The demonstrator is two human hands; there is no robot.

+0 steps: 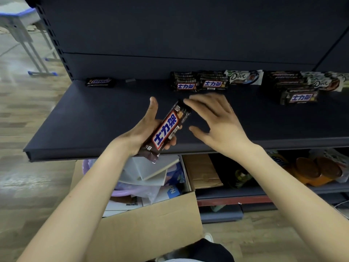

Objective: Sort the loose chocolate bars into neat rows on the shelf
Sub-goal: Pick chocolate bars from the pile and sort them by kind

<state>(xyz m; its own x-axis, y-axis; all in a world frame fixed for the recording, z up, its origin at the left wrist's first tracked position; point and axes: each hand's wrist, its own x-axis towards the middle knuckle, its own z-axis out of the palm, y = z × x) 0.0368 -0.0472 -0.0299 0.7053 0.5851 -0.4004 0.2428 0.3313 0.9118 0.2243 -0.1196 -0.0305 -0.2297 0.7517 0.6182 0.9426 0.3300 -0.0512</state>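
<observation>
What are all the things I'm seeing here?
Shelf: one, dark grey, centre.
Held Snickers bar: one, brown, above the shelf's front.
Lone Snickers bar: one, brown, back left.
Snickers stacks: three, brown, back middle and right.
Dove bars: at least two, white, beside those stacks.
Cardboard box: one, tan, on the floor below.
Orange tubs: at least two, lower shelf, right.
Left hand: one, grips the held bar.
Right hand: one, open, fingers spread beside the bar's top end.

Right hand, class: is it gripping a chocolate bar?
No, the right hand is spread open with nothing in it, while the left hand grips the chocolate bar.
</observation>
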